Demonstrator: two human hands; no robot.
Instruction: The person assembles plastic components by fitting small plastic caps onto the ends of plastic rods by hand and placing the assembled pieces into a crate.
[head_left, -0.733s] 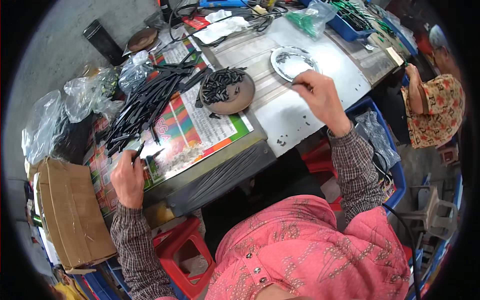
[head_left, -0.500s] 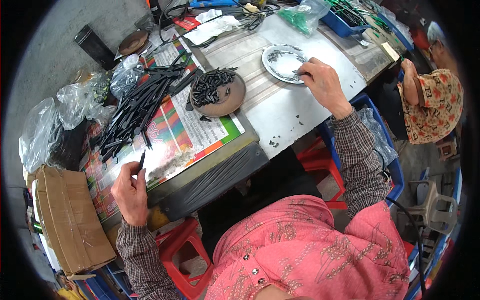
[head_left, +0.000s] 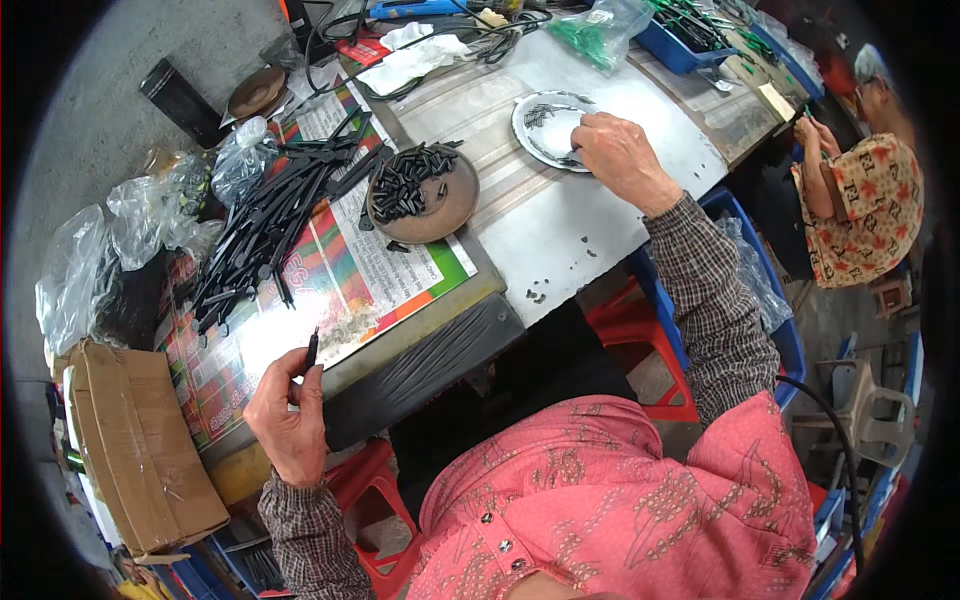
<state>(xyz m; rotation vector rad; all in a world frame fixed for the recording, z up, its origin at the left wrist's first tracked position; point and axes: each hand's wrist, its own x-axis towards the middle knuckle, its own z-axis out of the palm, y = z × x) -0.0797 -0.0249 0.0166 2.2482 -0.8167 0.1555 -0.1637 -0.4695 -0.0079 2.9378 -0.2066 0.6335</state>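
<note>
Head view gives me the left hand [head_left: 290,420] nearest, pinching a slim black piece [head_left: 313,350] between thumb and forefinger, its free end pointing away from the body. In the first of the earlier frames this grip was up beside the lower end of the pile of long black strips [head_left: 270,235]; now it has come back toward the front edge of the table, and the piece stands apart from the pile. The strips lie just beyond this grip, on a colourful printed sheet [head_left: 390,275]. Beyond the grip and to its right is a round brown bowl [head_left: 458,190] with short black pieces [head_left: 405,185] heaped in it.

Farther to the right I see the right hand [head_left: 625,155]. Its fingertips, which were just outside the rim of the white dish [head_left: 548,140], have moved in over it. They are drawn close, but I cannot tell if they pinch something. Thin dark slivers [head_left: 545,113] lie in the dish, beyond these fingertips and to their left. For the work in hand I judge this to mean that the left hand keeps its piece ready, while the active step is at the dish.
</note>
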